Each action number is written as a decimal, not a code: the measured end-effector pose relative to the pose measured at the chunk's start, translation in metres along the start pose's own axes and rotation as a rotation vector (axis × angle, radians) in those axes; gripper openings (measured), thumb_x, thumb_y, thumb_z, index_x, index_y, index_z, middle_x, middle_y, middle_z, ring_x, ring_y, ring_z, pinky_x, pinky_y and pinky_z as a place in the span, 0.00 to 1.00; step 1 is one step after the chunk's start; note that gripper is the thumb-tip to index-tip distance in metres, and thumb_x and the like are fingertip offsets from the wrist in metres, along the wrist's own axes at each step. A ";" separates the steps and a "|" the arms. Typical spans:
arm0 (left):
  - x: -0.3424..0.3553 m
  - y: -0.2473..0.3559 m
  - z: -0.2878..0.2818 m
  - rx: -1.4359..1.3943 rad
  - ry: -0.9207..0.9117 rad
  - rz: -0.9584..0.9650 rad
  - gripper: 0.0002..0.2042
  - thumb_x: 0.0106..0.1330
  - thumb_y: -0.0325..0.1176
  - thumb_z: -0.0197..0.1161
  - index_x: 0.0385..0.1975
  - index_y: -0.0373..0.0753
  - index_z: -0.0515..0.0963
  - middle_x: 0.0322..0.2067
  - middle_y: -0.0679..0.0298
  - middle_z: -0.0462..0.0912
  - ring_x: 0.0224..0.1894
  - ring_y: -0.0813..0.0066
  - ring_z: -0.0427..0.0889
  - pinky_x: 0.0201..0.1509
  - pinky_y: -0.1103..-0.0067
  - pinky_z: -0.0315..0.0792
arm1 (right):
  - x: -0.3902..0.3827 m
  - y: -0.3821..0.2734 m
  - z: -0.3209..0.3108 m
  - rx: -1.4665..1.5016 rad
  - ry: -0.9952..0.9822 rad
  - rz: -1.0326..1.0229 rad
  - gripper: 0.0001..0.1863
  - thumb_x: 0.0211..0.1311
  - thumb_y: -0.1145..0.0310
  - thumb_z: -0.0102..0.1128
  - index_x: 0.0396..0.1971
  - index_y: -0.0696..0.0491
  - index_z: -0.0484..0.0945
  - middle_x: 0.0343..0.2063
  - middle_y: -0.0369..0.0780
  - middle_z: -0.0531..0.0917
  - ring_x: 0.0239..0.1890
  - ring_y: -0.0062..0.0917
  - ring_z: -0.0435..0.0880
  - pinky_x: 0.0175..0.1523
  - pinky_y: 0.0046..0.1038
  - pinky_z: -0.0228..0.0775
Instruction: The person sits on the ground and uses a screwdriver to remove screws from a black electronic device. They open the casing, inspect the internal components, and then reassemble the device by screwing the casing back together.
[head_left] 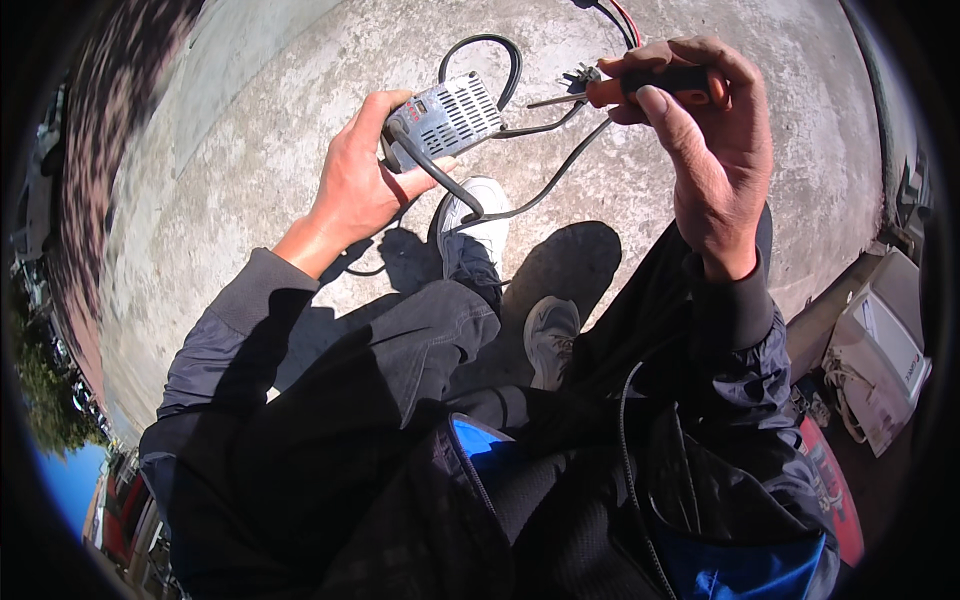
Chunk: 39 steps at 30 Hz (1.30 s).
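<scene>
- One small grey vented box (pixel 447 118), cupped by the left hand (pixel 355 190): rigid, probably light; hold by its sides.
- Its black cords (pixel 520 205) dangle, floppy.
- The right hand (pixel 715 150) grips a screwdriver (pixel 640 88), fingers closed on the handle.
- Concrete ground (pixel 300 100) lies below.

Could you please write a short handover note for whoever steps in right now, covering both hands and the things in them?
Left hand: grip closed around a small grey vented power unit, held up over the concrete ground; its black cables hang down in loops.
Right hand: grip closed on an orange-handled screwdriver, its tip pointing left toward the unit but not touching it.
Done: both items are in hand, and the unit's casing looks closed.
Left: the screwdriver has not yet met the unit; whether any screws are out cannot be told.
</scene>
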<state>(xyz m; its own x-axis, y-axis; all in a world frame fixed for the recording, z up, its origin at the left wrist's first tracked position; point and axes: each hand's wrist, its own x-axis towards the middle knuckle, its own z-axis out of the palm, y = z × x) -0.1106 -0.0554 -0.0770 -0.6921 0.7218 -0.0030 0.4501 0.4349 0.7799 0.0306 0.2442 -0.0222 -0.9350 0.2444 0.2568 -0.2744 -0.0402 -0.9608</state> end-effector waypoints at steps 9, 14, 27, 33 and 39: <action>0.000 0.002 0.000 0.010 -0.004 0.016 0.34 0.60 0.41 0.86 0.62 0.40 0.73 0.47 0.49 0.90 0.49 0.53 0.93 0.53 0.66 0.85 | -0.004 0.003 0.018 0.044 -0.071 0.017 0.22 0.79 0.81 0.61 0.68 0.57 0.67 0.57 0.49 0.82 0.60 0.31 0.86 0.67 0.36 0.83; 0.000 0.002 -0.001 0.003 -0.012 0.007 0.34 0.61 0.42 0.85 0.62 0.41 0.73 0.47 0.49 0.90 0.49 0.55 0.93 0.52 0.66 0.85 | -0.005 0.008 0.018 0.026 -0.076 0.019 0.23 0.80 0.80 0.60 0.69 0.57 0.68 0.59 0.50 0.83 0.61 0.38 0.88 0.63 0.36 0.86; 0.000 0.002 0.000 -0.003 -0.014 0.001 0.33 0.62 0.41 0.85 0.62 0.41 0.73 0.47 0.49 0.91 0.49 0.56 0.93 0.53 0.67 0.85 | 0.006 0.011 0.022 -0.046 0.027 0.055 0.24 0.75 0.76 0.70 0.65 0.58 0.71 0.50 0.46 0.87 0.51 0.28 0.91 0.60 0.30 0.86; 0.001 0.002 0.001 -0.010 -0.012 0.005 0.33 0.61 0.40 0.84 0.62 0.41 0.73 0.45 0.49 0.91 0.48 0.56 0.94 0.51 0.67 0.85 | 0.022 -0.006 0.023 -0.618 -0.098 -0.112 0.22 0.68 0.71 0.79 0.56 0.59 0.80 0.40 0.42 0.90 0.42 0.24 0.93 0.47 0.27 0.86; 0.001 0.000 0.001 -0.039 0.004 0.014 0.33 0.60 0.39 0.85 0.61 0.40 0.74 0.44 0.52 0.90 0.45 0.59 0.93 0.50 0.68 0.85 | 0.036 -0.030 0.014 -0.752 -0.339 -0.105 0.21 0.71 0.73 0.75 0.59 0.60 0.79 0.42 0.45 0.92 0.48 0.26 0.94 0.50 0.25 0.83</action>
<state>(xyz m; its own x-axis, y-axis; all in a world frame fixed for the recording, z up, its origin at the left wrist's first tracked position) -0.1109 -0.0537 -0.0779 -0.6878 0.7258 0.0107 0.4380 0.4033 0.8034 0.0021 0.2404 0.0171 -0.9630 -0.0989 0.2508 -0.2529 0.6540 -0.7130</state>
